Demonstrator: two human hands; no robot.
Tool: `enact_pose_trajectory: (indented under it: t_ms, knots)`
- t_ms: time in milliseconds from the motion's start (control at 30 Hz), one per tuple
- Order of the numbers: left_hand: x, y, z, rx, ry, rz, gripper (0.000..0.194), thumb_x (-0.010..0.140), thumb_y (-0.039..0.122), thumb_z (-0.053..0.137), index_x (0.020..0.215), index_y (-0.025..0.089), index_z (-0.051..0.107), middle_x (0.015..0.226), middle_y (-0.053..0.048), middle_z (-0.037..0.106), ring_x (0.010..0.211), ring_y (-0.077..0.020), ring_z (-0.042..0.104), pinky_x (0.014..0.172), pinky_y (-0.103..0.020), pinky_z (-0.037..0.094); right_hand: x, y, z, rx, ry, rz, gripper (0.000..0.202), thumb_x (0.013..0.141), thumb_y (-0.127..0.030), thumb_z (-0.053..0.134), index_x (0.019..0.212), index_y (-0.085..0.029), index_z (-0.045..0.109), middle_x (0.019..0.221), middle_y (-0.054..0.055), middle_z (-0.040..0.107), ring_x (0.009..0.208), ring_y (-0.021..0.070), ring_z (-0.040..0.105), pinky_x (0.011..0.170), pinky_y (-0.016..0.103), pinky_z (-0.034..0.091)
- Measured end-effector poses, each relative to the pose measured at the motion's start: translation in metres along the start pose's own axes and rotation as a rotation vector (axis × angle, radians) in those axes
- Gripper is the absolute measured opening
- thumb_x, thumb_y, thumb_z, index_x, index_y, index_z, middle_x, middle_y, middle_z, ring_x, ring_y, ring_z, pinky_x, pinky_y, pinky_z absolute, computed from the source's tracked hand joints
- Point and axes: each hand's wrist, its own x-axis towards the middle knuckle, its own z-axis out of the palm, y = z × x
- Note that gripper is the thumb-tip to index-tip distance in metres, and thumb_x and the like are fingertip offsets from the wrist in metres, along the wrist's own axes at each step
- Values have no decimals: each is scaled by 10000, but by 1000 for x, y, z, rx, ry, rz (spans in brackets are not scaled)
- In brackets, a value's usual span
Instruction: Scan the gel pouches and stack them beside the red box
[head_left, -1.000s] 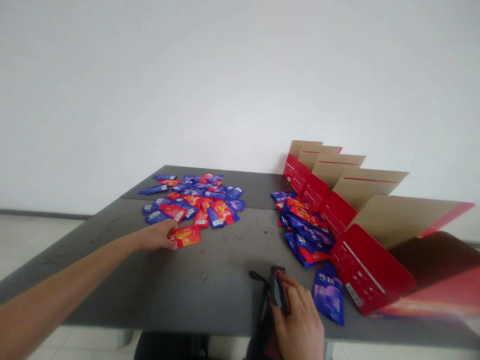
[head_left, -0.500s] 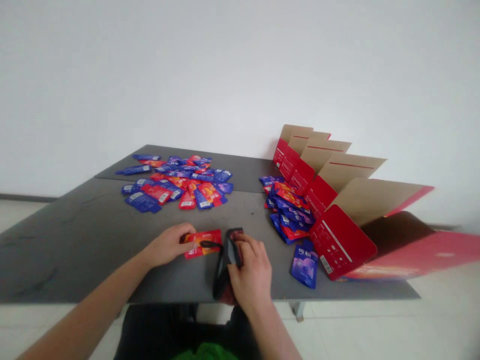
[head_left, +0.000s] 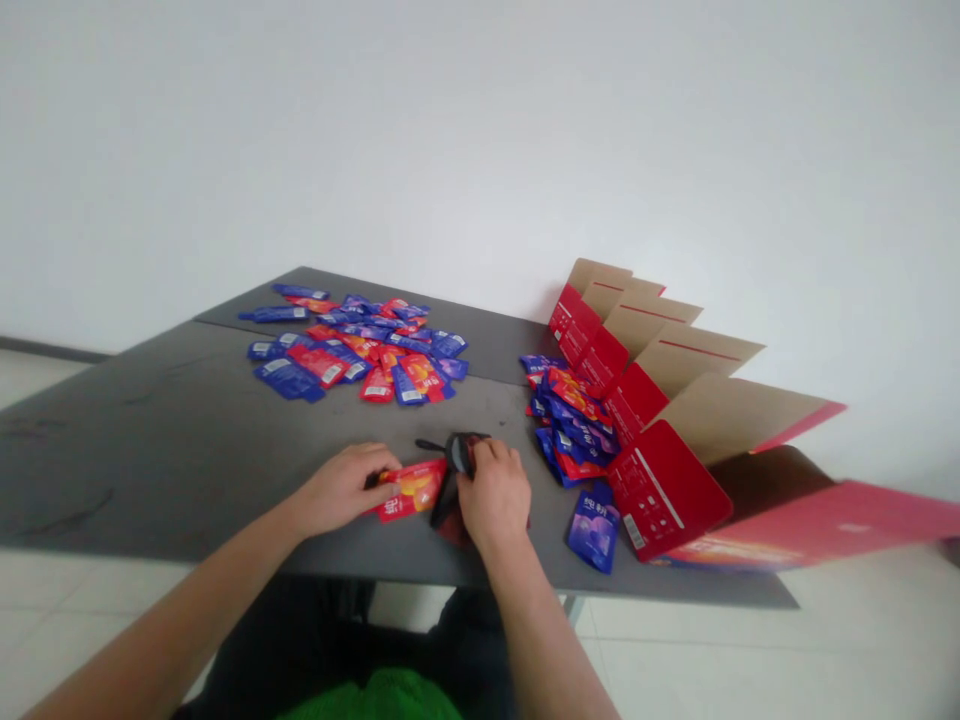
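Note:
My left hand grips the left end of a red pouch with orange fruit printed on it, thumb on top and fingers behind. Over the pouch's right end stands a black and dark-red handheld device with a black strap. Its exact kind I cannot make out. My right hand is closed around the device from the right, and part of it is hidden under the fingers. To the right of that hand, a single blue pouch lies flat near the table's front edge.
Loose red and blue pouches are spread at the back left of the grey table. Another heap of pouches leans against a row of several open red cardboard boxes on the right. A white wall stands behind.
The device has tilted, and its strap has swung from over the red pouch to behind it. My right hand has shifted slightly up and left. The view has turned a little.

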Motion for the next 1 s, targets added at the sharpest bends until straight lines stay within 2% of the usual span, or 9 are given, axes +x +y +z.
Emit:
enact_pose_trajectory:
  t_ms: [67, 167, 267, 400, 533, 600, 700, 867, 1000]
  knots:
    - [0, -2, 2, -8, 19, 5, 180, 929, 375, 611, 923, 227, 712, 947, -47, 704, 925, -243, 637, 868, -338, 480, -3, -16, 1, 75, 18, -135, 223, 979, -275, 608, 1192, -241, 666, 1290, 73, 649, 1124, 245, 541, 943, 361, 450]
    - [0, -4, 5, -26, 58, -3, 160, 919, 339, 613, 948, 227, 722, 992, -57, 709, 982, -255, 642, 928, -354, 484, -6, -31, 13, 130, -56, -276, 211, 981, -335, 629, 1178, -266, 666, 1279, 47, 658, 1106, 230, 549, 936, 345, 456]
    - [-1, -2, 4, -29, 39, 27, 203, 960, 336, 592, 1035, 224, 743, 1014, -62, 712, 968, -239, 646, 910, -342, 485, -3, -22, 22, 69, -79, -112, 220, 960, -294, 645, 1173, -247, 669, 1190, 62, 679, 1060, 242, 562, 892, 348, 462]
    - [-7, 5, 1, -5, 55, 34, 209, 974, 334, 606, 1085, 227, 746, 1034, -62, 718, 955, -228, 647, 885, -331, 485, 7, 0, 18, -46, -68, 67, 140, 981, -286, 593, 1051, -211, 688, 1101, 99, 681, 1031, 275, 571, 816, 364, 460]
    - [-12, 6, 4, 31, 73, 34, 200, 957, 340, 632, 1089, 243, 748, 1095, -64, 724, 1025, -244, 647, 935, -348, 492, 2, -8, 12, 1, -8, 37, 169, 976, -276, 586, 1107, -217, 675, 1120, 97, 674, 1035, 265, 569, 831, 361, 467]
    - [-14, 3, 6, 35, 85, 40, 192, 936, 331, 648, 1071, 243, 753, 1140, -75, 726, 1091, -263, 640, 997, -371, 486, -4, -18, 12, 69, 3, -92, 203, 950, -274, 624, 1146, -238, 662, 1159, 76, 670, 1061, 250, 561, 878, 351, 470]
    - [-15, 2, 8, 21, 89, 21, 175, 925, 331, 656, 1028, 240, 763, 1156, -83, 728, 1126, -274, 635, 1038, -384, 481, -13, -28, 17, 123, -58, -243, 193, 928, -304, 670, 1115, -259, 661, 1173, 51, 671, 1070, 238, 556, 899, 338, 471]
    - [-15, 6, 5, 15, 79, 44, 231, 973, 388, 629, 1107, 247, 753, 1136, -72, 729, 1070, -255, 647, 988, -366, 493, -9, -17, 22, 20, -75, -59, 112, 973, -273, 607, 1066, -244, 662, 1099, 66, 677, 1023, 244, 565, 835, 343, 462]
    - [-23, 9, 8, 46, 96, 43, 281, 941, 403, 684, 1165, 242, 731, 1206, -77, 719, 1123, -267, 637, 1014, -375, 484, -2, -7, 16, -37, -61, 59, 113, 960, -271, 616, 1040, -218, 674, 1090, 93, 677, 1020, 264, 571, 807, 356, 458]
